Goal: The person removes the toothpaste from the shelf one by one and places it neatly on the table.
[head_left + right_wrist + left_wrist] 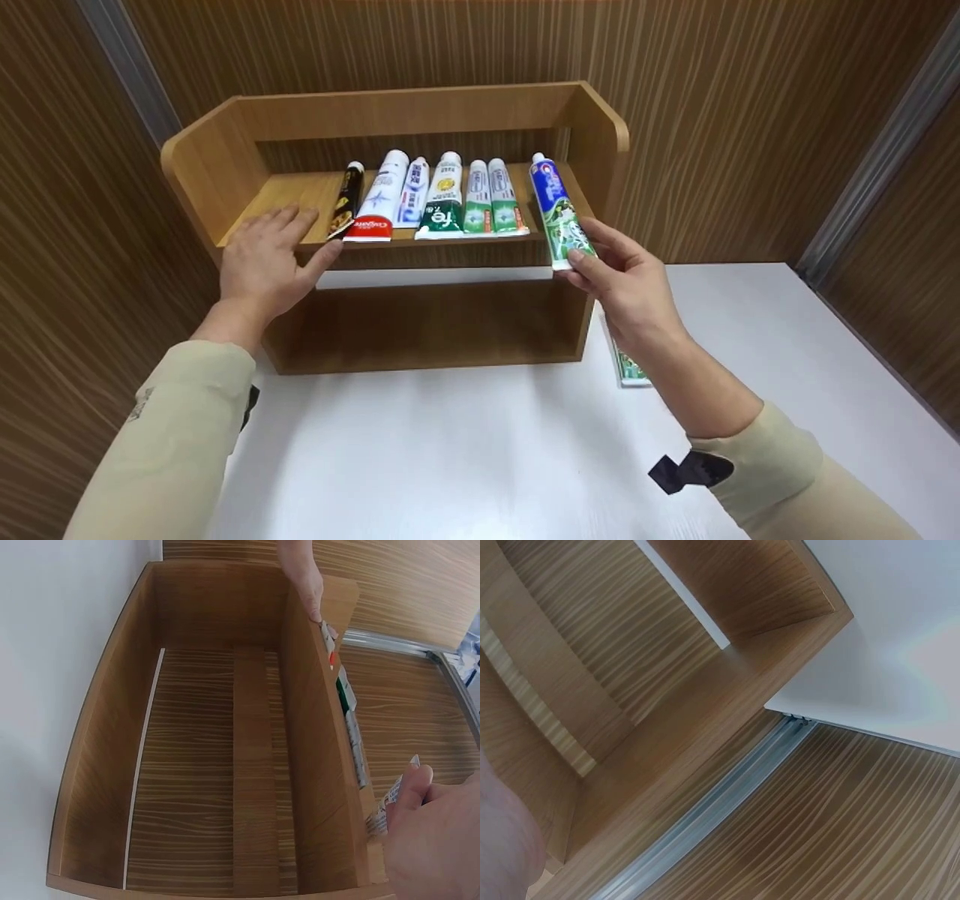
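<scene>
A wooden shelf unit (585, 127) stands on a white table against a wood-grain wall. Several toothpaste tubes (442, 199) lie side by side on its upper board. My right hand (626, 281) pinches the lower end of a blue and green toothpaste tube (559, 210), whose cap end rests on the board at the right of the row. My left hand (262, 259) lies flat with straight fingers on the board's front left edge, its thumb near a black tube (346, 196). In the right wrist view my right hand's fingers (416, 791) grip the tube's end (391, 802).
Another green tube (628, 369) lies on the white table (465, 442) beside the shelf unit's right side, partly hidden by my right forearm. The lower compartment (217, 765) of the unit is bare. A metal strip (870, 172) runs up the wall at the right.
</scene>
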A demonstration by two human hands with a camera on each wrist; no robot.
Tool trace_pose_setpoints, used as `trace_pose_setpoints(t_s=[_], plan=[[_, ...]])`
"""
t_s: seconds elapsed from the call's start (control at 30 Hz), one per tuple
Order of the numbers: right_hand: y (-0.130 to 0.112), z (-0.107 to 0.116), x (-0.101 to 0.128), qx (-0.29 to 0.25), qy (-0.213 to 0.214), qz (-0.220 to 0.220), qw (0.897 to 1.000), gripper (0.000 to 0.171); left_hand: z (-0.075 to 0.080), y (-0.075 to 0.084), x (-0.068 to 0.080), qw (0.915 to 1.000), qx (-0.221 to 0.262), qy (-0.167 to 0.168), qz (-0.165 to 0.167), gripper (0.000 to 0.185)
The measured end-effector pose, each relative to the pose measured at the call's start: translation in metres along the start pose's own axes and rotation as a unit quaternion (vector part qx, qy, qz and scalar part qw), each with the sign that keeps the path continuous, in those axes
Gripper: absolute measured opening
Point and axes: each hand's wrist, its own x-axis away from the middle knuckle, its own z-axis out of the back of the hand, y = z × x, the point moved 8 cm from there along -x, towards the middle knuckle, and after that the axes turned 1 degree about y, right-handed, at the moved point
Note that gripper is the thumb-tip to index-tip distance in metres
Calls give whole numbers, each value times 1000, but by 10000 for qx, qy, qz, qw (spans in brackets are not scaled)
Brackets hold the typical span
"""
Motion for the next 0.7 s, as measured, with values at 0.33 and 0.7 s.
trace_pose_setpoints(t_s=[0.33,0.7], plan=[[-18,6,17,84,-38,204,9997,58,1,1,0,10000,16,-23,-34,85],[-39,12,30,-287,-192,602,9976,60,0,0,0,10000,30,42,-47,85]])
